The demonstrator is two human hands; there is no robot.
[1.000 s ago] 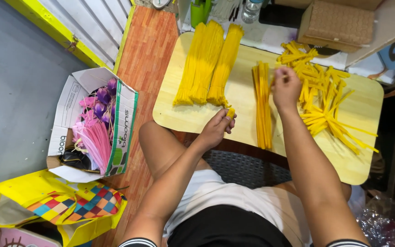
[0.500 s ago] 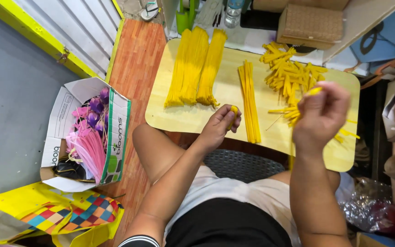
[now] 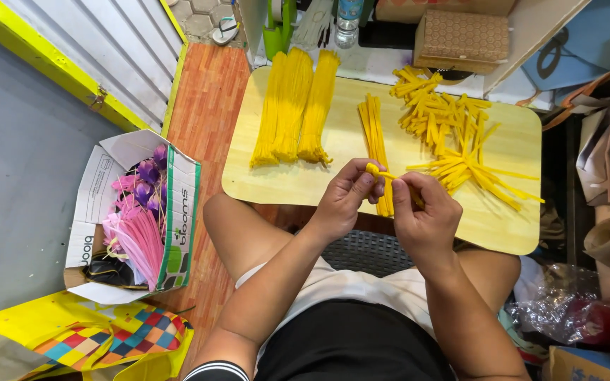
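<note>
My left hand and my right hand meet above the near edge of a pale wooden board on my lap. Together they pinch one yellow strip; its left end is curled at my left fingertips, and its other end is hidden in my right fingers. Behind them on the board lie a narrow bundle of yellow strips, a loose heap of yellow strips at the right, and three long yellow tasselled bundles at the left.
An open cardboard box with pink and purple strands stands on the floor at my left, a yellow patterned bag below it. A woven brown box, a bottle and clutter sit beyond the board. Plastic bags lie at the right.
My right hand has left the loose heap and come back to my left hand with a strip. Both hands now hold it together near the board's front edge.
</note>
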